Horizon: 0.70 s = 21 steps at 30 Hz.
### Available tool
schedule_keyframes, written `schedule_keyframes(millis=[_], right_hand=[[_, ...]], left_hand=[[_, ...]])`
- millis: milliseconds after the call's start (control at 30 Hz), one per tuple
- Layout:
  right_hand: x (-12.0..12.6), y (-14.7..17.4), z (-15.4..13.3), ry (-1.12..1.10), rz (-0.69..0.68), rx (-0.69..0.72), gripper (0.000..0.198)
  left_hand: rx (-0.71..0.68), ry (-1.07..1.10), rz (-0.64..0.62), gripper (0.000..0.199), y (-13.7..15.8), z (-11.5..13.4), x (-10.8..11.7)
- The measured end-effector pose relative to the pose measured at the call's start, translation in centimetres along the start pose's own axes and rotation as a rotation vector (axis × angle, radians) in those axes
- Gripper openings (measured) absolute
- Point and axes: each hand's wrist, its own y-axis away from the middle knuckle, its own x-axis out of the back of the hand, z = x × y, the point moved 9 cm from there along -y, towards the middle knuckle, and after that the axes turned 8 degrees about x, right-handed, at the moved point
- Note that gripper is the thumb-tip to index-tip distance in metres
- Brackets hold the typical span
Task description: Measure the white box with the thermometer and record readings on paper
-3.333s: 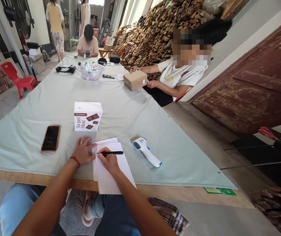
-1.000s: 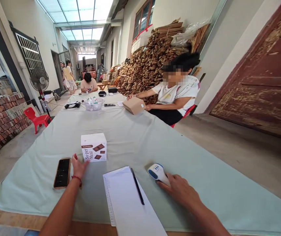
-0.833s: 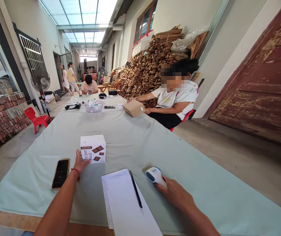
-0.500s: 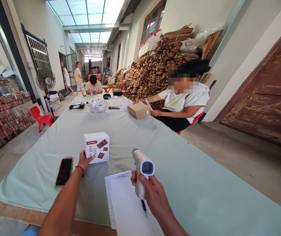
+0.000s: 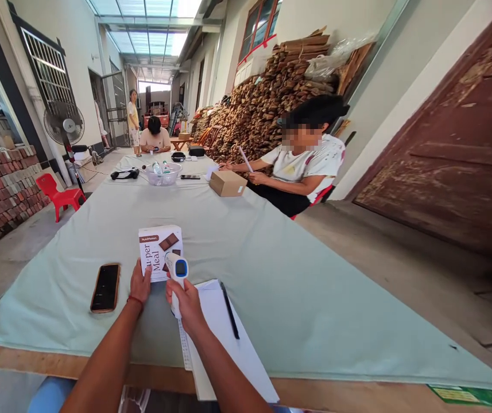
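My left hand [image 5: 140, 281] is closed on the left edge of a white box [image 5: 153, 252] printed with brown chocolate pieces, which stands upright on the table. Wrapped round the handle of a white infrared thermometer [image 5: 175, 295] with a blue-rimmed screen is my right hand [image 5: 188, 301]. The thermometer's front points at the box and covers part of its lower right face; whether they touch I cannot tell. Left of my left hand lies a phone [image 5: 105, 288] in an orange-brown case. White paper [image 5: 224, 355] with a black pen [image 5: 229, 310] on it lies beneath and right of my right forearm.
A cloth-covered table [image 5: 297, 298] stretches ahead. Farther along are a brown cardboard box [image 5: 227, 183], a clear plastic bowl [image 5: 162, 175] with bottles and a dark phone [image 5: 190, 177]. A person [image 5: 301, 160] holding a pen sits at the right; another [image 5: 154, 137] sits at the far end.
My right hand has brought the thermometer leftward to the front of the white box, uncovering the pen on the paper. My left hand still holds the box. The seated person's pen is raised higher.
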Motion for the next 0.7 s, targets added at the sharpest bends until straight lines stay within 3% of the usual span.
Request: schedule_keyframes(millis=[167,433,700], right_hand=[[0.0,-1.9,1.9,-0.109,0.049,-0.091,0.028],[0.4,-4.2,3.1,0.118,0.049,-0.057,0.025],[0.6,-4.5,3.3,0.216,0.070,-0.068,0.023]], left_hand=[[0.042,-0.031,0.004,0.042,-0.5,-0.9,0.1],[0.037,-0.041,-0.016,0.041,-0.9,-1.5,-0.3],[0.018,-0.003,-0.025,0.041,-0.9,-1.6,-0.3]])
